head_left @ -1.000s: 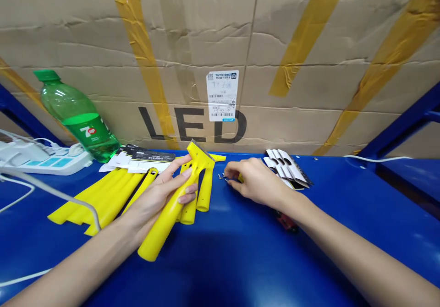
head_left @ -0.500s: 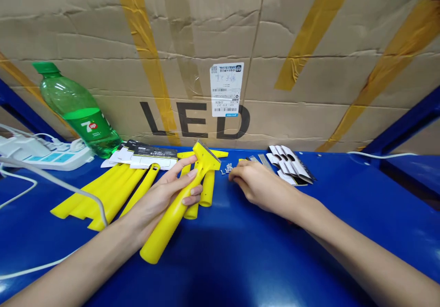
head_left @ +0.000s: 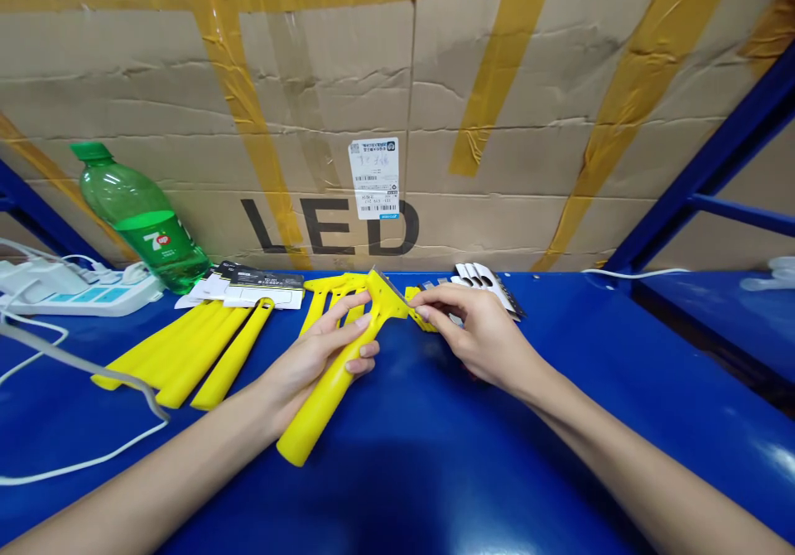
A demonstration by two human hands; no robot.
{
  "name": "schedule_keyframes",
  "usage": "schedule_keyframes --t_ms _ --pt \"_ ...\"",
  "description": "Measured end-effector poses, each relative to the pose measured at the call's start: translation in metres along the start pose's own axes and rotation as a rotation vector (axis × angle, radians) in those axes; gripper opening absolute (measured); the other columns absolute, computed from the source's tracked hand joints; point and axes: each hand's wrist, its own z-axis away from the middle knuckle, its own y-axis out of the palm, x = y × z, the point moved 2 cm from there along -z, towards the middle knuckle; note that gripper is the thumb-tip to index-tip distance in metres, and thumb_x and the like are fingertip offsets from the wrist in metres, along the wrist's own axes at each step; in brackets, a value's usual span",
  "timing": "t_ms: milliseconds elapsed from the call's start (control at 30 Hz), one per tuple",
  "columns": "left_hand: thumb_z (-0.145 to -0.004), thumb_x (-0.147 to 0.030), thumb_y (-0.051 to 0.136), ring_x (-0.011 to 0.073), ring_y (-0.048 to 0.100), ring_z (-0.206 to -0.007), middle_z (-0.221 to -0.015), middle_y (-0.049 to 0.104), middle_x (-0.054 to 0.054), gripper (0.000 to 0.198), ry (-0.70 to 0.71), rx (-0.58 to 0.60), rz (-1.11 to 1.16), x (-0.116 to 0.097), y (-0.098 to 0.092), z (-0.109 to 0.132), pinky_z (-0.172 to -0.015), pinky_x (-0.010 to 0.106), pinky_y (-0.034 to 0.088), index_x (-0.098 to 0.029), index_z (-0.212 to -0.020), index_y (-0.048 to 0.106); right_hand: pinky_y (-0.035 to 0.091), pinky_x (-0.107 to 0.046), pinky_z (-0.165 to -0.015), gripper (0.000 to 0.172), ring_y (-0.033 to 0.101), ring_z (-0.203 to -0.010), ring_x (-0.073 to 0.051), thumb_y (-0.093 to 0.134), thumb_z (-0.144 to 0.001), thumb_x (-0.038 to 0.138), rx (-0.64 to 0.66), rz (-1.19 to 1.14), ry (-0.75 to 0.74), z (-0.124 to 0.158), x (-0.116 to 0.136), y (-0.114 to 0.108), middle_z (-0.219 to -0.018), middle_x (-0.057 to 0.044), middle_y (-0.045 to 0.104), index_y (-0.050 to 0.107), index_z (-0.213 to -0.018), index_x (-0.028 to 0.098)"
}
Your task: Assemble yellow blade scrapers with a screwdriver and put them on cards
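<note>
On a blue metal bench (head_left: 577, 356), before a taped carton (head_left: 323, 108), a green soda bottle (head_left: 140, 219) and yellow handles (head_left: 186, 356) are laid out. A yellow scraper (head_left: 329, 398) is gripped by the left hand (head_left: 310, 364); the curled right hand (head_left: 478, 331) is held against its head, whatever it pinches being hidden.

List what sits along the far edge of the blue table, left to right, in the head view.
White power strip → green 7 Up bottle → black-and-white printed cards → yellow scraper head → punched white cards → white cable
</note>
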Motion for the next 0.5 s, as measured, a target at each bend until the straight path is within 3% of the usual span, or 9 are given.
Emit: schedule_keyframes --t_ms 200,500 --pt "-0.097 -0.01 0.054 0.0072 0.049 -0.05 -0.068 0.049 -0.002 0.047 -0.018 0.004 0.025 0.005 0.007 0.0 -0.048 0.012 0.038 -0.027 -0.139 0.04 0.053 -0.032 -0.074 0.011 0.069 -0.078 -0.018 0.065 -0.089 0.021 0.019 -0.204 0.143 -0.001 -0.004 -0.006 -0.088 -0.006 0.077 0.076 -0.089 0.017" --pt "-0.096 -0.014 0.058 0.007 0.047 -0.048 -0.064 0.046 -0.004 0.039 -0.073 0.079 0.048 0.01 0.0 0.004 -0.047 0.012 0.032 -0.029 -0.13 0.044 0.05 -0.031 -0.067 0.009 0.066 -0.072 -0.017 0.073 -0.083 0.025 0.053 -0.296 0.198 0.004 -0.011 0.004 -0.082 -0.005 0.077 0.078 -0.086 0.017"
